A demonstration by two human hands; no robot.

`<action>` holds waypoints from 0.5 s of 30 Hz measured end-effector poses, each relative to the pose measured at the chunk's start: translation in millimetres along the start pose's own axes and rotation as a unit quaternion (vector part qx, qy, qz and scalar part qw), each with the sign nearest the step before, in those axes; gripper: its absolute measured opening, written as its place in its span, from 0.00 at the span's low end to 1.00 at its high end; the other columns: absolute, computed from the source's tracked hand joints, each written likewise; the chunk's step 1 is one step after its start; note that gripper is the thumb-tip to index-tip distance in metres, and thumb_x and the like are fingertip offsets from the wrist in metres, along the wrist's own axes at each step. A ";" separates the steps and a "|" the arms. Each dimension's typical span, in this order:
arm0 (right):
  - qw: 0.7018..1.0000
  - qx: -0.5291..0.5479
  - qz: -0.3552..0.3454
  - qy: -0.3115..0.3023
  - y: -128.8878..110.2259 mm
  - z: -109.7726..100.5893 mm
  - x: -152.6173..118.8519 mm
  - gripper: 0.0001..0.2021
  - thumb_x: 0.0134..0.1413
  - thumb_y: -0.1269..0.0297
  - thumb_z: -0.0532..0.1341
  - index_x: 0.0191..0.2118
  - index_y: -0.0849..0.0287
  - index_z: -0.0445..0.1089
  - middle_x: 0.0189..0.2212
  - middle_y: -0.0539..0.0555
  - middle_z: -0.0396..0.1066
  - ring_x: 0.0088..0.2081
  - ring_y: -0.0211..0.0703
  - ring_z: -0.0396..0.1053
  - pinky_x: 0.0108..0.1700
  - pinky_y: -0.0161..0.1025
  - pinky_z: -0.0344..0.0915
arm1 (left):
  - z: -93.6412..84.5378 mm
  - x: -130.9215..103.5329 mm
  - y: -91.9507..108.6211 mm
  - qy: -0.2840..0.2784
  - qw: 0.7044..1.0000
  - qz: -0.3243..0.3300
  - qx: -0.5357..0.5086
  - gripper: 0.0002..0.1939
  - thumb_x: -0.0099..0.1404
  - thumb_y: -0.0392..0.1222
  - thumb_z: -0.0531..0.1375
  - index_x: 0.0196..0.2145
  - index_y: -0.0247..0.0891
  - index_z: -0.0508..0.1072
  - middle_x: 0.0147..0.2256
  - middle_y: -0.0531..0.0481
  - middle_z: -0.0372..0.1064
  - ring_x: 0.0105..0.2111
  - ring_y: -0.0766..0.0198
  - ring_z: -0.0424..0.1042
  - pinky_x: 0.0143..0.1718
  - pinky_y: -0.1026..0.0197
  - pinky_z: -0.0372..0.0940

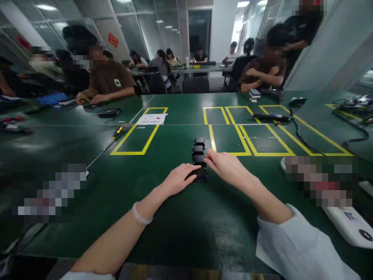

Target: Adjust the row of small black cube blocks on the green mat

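Observation:
Several small black blocks (pixel 199 149) stand in a row on the green table (pixel 175 217), running away from me at the centre. My left hand (pixel 180 178) reaches in from the left, its fingers resting on the nearest black block (pixel 201 175), thumb and forefinger apart around its left side. To the right of the row, my right hand (pixel 223 165) has its fingers pinched together beside the second-nearest block. Whatever may be between those fingertips is too small to make out.
Yellow tape rectangles (pixel 230 154) mark the table beyond the row. A paper sheet (pixel 152 119) and a yellow-black tool (pixel 118 132) lie left. At right are a black device (pixel 272 118) with a cable and a white case (pixel 346 225). People sit across the table.

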State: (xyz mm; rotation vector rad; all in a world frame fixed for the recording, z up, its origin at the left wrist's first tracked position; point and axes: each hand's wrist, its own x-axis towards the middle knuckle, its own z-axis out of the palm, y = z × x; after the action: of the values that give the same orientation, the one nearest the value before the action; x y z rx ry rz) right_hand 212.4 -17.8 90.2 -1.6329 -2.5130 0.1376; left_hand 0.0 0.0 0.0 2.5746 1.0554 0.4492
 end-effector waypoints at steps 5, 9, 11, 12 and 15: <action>0.999 0.027 -0.017 0.001 0.2 -5.4 -7.0 0.08 0.64 0.64 0.46 0.44 0.58 0.59 0.31 0.53 0.73 0.29 0.41 0.69 0.27 0.35 0.47 | -2.2 0.3 2.3 0.003 1.000 0.000 0.001 0.19 0.71 0.45 0.49 0.59 0.44 0.61 0.51 0.47 0.65 0.50 0.57 0.64 0.53 0.54 0.60; 1.000 0.020 -0.018 0.007 -2.0 -6.8 -7.0 0.09 0.65 0.63 0.46 0.43 0.57 0.60 0.31 0.53 0.73 0.29 0.41 0.69 0.27 0.35 0.47 | -3.4 0.1 2.6 0.000 1.000 -0.001 0.000 0.19 0.72 0.45 0.49 0.59 0.44 0.61 0.51 0.47 0.65 0.50 0.58 0.64 0.52 0.54 0.61; 1.000 0.010 -0.013 0.009 -1.8 -5.3 -5.6 0.10 0.65 0.59 0.46 0.42 0.57 0.60 0.31 0.53 0.73 0.30 0.41 0.69 0.27 0.35 0.47 | -3.5 0.1 2.4 -0.001 1.000 0.000 -0.002 0.19 0.72 0.46 0.49 0.59 0.44 0.60 0.52 0.47 0.65 0.49 0.58 0.64 0.52 0.55 0.61; 1.000 0.004 -0.010 0.007 -1.2 -4.3 -5.0 0.11 0.65 0.58 0.46 0.41 0.57 0.61 0.30 0.53 0.73 0.30 0.41 0.69 0.27 0.35 0.46 | -3.4 0.1 2.2 0.000 1.000 0.000 -0.002 0.19 0.72 0.46 0.49 0.59 0.44 0.60 0.52 0.48 0.65 0.49 0.58 0.64 0.53 0.55 0.61; 1.000 0.011 -0.014 0.008 1.4 -1.9 -4.2 0.10 0.65 0.60 0.47 0.41 0.57 0.60 0.30 0.53 0.73 0.29 0.41 0.69 0.27 0.34 0.47 | -2.8 0.2 2.0 0.003 1.000 -0.001 -0.003 0.19 0.72 0.45 0.49 0.59 0.44 0.60 0.52 0.48 0.65 0.49 0.58 0.64 0.52 0.55 0.61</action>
State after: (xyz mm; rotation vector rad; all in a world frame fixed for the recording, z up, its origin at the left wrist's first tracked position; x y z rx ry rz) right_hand 215.6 -21.1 91.5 -1.5832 -2.5123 0.1482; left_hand 0.3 -0.7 3.3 2.5696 1.0567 0.4600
